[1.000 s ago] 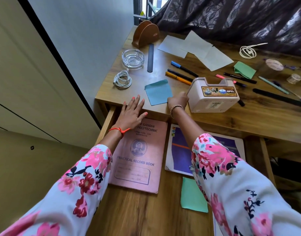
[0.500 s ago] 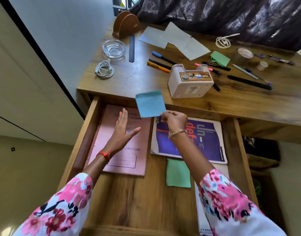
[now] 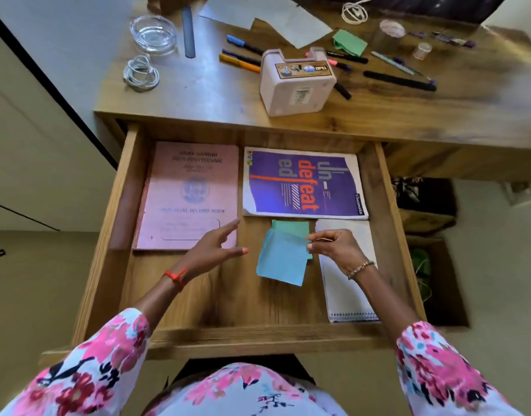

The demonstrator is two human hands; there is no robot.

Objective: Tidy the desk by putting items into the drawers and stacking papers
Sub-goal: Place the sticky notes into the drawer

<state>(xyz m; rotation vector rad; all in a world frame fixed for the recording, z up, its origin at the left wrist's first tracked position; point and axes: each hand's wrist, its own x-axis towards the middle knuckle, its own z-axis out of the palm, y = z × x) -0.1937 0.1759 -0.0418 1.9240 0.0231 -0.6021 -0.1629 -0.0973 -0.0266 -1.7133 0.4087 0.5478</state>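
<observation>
The wooden drawer (image 3: 114, 235) is pulled wide open below the desk top (image 3: 198, 94). My right hand (image 3: 336, 249) pinches the right edge of a blue paper square (image 3: 280, 259) over the drawer's middle, covering most of a green paper (image 3: 291, 228) that lies there. My left hand (image 3: 211, 249) hovers open beside it, fingers spread above the drawer floor. In the drawer lie a pink record book (image 3: 189, 193), a purple notebook (image 3: 303, 183) and a white spiral pad (image 3: 345, 289).
On the desk top stand a white tape dispenser (image 3: 295, 82), a glass ashtray (image 3: 153, 34), a coiled white cable (image 3: 141, 74), a grey ruler (image 3: 188, 31), several pens (image 3: 241, 57), loose white papers (image 3: 291, 24), a green paper (image 3: 349, 42) and small jars (image 3: 390, 33).
My right hand picked the blue paper off the desk edge and brought it down into the drawer over the green paper. My left hand left the pink book and shifted right. The view tilted down.
</observation>
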